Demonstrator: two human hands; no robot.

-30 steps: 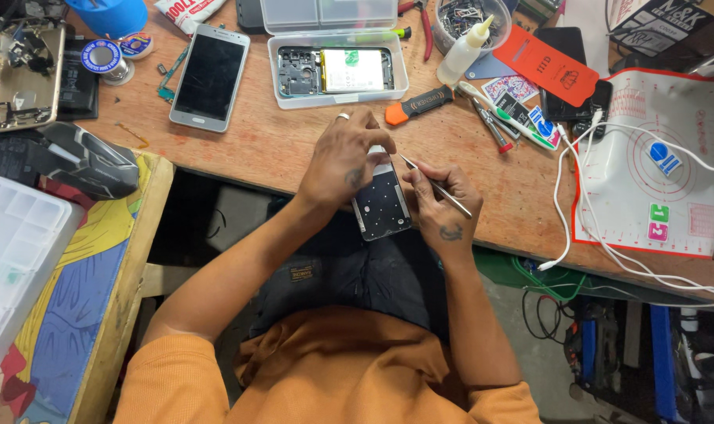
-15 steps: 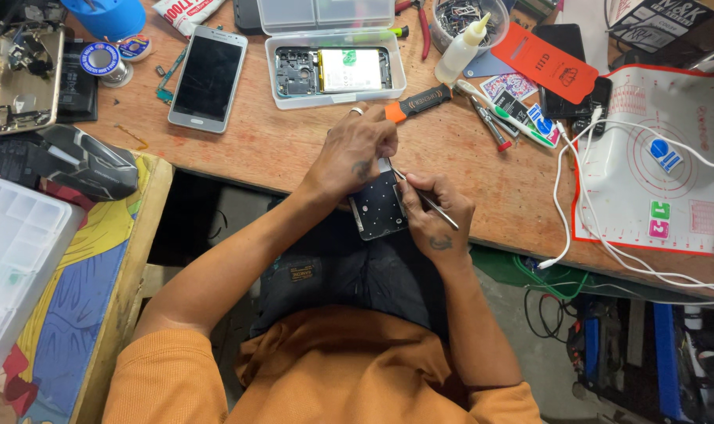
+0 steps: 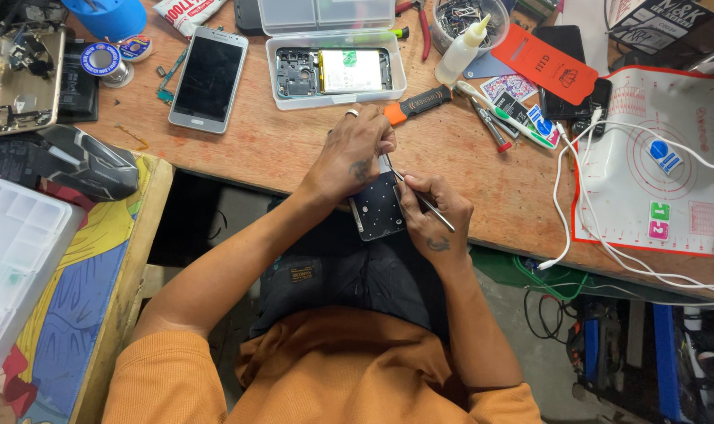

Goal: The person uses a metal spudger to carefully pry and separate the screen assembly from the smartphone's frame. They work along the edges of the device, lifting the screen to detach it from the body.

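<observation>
Phone frame (image 3: 377, 208), dark and perforated, held over the near edge of the wooden bench (image 3: 294, 149), partly above the person's lap. The left hand (image 3: 353, 157) is closed over the frame's upper end, fingers curled down on it; a ring shows on one finger. The right hand (image 3: 434, 216) supports the frame's right side and pinches a thin metal tool (image 3: 420, 196), whose tip meets the frame near its top corner. Behind the hands lie an orange-handled screwdriver (image 3: 416, 102), a clear plastic tray (image 3: 337, 74) holding an opened phone, and a white smartphone (image 3: 209, 77) face up. A small glue bottle (image 3: 463, 49) stands to the right, near loose pens and cards; a white cable (image 3: 577, 196) trails across a silicone work mat (image 3: 663, 196).

Risks, as judged: the frame hangs past the bench edge, so a loosened grip would likely drop it onto the lap or floor. The tool's fine tip, if pushed too hard or at a slant, could slip and scratch the part or prick the left fingers close by. Any freed small part could fall out of sight.
</observation>
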